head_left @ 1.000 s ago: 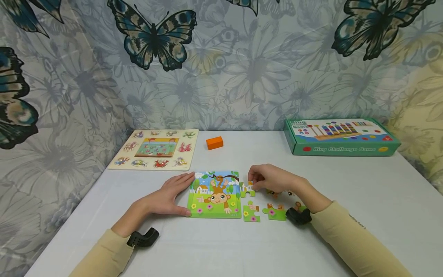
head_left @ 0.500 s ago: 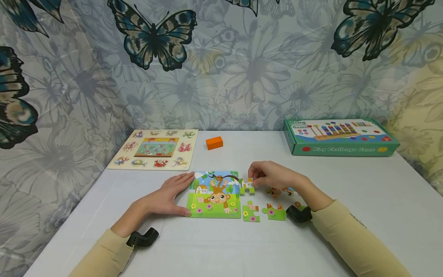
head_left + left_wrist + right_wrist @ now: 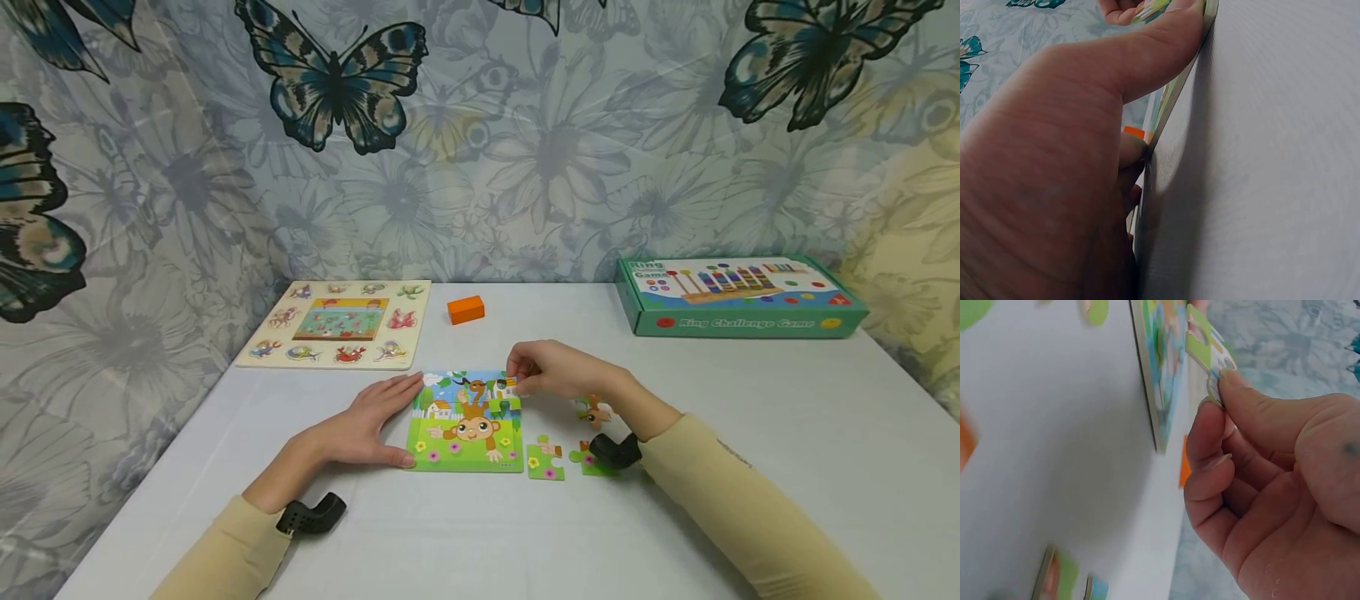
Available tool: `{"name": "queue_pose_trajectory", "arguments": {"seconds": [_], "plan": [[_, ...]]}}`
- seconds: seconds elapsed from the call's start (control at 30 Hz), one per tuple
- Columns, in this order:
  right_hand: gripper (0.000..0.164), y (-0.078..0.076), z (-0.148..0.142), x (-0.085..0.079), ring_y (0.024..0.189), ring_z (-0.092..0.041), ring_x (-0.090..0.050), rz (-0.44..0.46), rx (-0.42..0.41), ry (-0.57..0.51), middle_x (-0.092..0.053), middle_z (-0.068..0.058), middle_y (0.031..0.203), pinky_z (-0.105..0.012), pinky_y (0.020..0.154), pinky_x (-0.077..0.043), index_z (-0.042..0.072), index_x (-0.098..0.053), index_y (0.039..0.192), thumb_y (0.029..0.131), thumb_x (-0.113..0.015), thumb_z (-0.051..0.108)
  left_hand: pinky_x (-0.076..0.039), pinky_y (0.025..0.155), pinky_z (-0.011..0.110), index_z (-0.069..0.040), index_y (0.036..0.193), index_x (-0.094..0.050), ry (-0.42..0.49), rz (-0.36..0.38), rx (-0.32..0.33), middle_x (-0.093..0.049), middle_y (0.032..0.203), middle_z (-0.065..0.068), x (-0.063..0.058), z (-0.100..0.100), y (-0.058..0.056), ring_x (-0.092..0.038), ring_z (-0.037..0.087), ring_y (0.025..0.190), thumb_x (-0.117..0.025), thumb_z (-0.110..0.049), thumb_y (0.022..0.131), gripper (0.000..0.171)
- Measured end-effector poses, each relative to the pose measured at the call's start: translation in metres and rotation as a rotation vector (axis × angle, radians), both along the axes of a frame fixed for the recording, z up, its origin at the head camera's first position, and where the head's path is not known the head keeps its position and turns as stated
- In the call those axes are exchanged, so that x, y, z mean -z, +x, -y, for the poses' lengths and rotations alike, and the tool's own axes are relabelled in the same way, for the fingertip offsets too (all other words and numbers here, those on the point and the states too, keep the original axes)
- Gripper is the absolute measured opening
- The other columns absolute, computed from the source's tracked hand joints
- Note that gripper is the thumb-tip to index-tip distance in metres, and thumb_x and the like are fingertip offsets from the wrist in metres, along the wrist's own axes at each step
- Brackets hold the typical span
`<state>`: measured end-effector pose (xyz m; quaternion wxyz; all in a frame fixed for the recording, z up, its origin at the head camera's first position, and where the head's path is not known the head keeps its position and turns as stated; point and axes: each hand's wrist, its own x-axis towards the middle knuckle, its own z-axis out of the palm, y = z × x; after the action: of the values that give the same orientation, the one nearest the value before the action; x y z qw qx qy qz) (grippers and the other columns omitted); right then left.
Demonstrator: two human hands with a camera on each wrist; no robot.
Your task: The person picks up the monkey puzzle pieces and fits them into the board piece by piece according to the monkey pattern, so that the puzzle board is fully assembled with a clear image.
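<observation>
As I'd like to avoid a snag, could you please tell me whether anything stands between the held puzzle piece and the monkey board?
Nothing visible does: the right grip pinches the piece above the monkey board, and the loose pieces lie beside it.

Place read as a play corner, room type unclear: butterfly-print backdrop (image 3: 555, 158) stood beyond the fingers (image 3: 1205, 431), white table (image 3: 450, 542) beneath, boxed ring game (image 3: 750, 308) farther right.

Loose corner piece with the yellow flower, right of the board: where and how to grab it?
Probably pinch the corner piece by its straight near edge and opposite knob, from above on the near side: it lies flat, puzzle board close on its left, another piece right.
</observation>
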<state>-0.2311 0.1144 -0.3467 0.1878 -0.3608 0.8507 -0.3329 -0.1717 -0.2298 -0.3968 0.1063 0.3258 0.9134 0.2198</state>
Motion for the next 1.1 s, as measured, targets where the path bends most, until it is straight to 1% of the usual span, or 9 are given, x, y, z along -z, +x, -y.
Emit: {"name": "queue_pose_trajectory", "arguments": {"seconds": [0.17, 0.27, 0.5, 0.73, 0.93, 1.1], "plan": [[0.011, -0.003, 0.017, 0.001, 0.078, -0.016, -0.053, -0.005, -0.032, 0.000, -0.059, -0.001, 0.085, -0.030, 0.072, -0.046, 0.003, -0.060, 0.102, 0.095, -0.069, 0.003, -0.009, 0.118, 0.059, -0.003, 0.160, -0.024, -0.008, -0.004, 0.000, -0.017, 0.168, 0.009, 0.001, 0.000, -0.001, -0.013, 0.035, 0.151, -0.076, -0.058, 0.081, 0.110], [0.011, -0.003, 0.027, 0.002, 0.079, -0.015, -0.052, -0.004, -0.040, 0.006, -0.059, -0.001, 0.085, -0.029, 0.072, -0.045, 0.004, -0.061, 0.101, 0.095, -0.070, 0.004, -0.009, 0.118, 0.058, -0.003, 0.160, -0.024, -0.014, -0.008, 0.001, -0.016, 0.168, 0.008, 0.001, 0.000, -0.001, -0.012, 0.034, 0.152, -0.076, -0.058, 0.081, 0.110], [0.011, -0.002, 0.047, 0.005, 0.079, -0.015, -0.053, 0.003, -0.059, 0.008, -0.059, -0.001, 0.086, -0.027, 0.073, -0.047, 0.004, -0.062, 0.102, 0.095, -0.070, 0.006, -0.009, 0.117, 0.060, -0.001, 0.159, -0.026, -0.004, -0.009, 0.006, -0.018, 0.167, 0.010, 0.002, 0.000, -0.002, -0.014, 0.037, 0.151, -0.076, -0.057, 0.081, 0.108], [0.012, 0.000, 0.069, 0.007, 0.078, -0.014, -0.053, 0.032, -0.049, 0.018, -0.060, 0.000, 0.083, -0.025, 0.074, -0.046, 0.005, -0.062, 0.100, 0.094, -0.072, 0.006, -0.007, 0.119, 0.056, -0.006, 0.161, -0.023, -0.015, 0.009, -0.007, -0.014, 0.168, 0.004, 0.001, 0.000, -0.001, -0.010, 0.032, 0.152, -0.075, -0.058, 0.081, 0.109], [0.013, 0.003, 0.084, 0.010, 0.078, -0.013, -0.053, 0.049, -0.021, 0.048, -0.060, 0.000, 0.085, -0.023, 0.073, -0.046, 0.006, -0.062, 0.101, 0.094, -0.073, 0.008, -0.007, 0.118, 0.057, -0.006, 0.161, -0.023, -0.006, 0.006, 0.000, -0.015, 0.168, 0.005, 0.002, 0.001, -0.001, -0.011, 0.032, 0.152, -0.075, -0.058, 0.082, 0.109], [0.013, 0.006, 0.091, 0.011, 0.074, -0.014, -0.054, 0.037, 0.010, 0.071, -0.061, 0.000, 0.083, -0.024, 0.070, -0.046, 0.007, -0.063, 0.101, 0.094, -0.073, 0.009, -0.007, 0.118, 0.057, -0.006, 0.161, -0.022, -0.006, 0.009, 0.001, -0.015, 0.168, 0.005, 0.001, 0.001, -0.001, -0.011, 0.032, 0.152, -0.075, -0.058, 0.082, 0.109]]}}
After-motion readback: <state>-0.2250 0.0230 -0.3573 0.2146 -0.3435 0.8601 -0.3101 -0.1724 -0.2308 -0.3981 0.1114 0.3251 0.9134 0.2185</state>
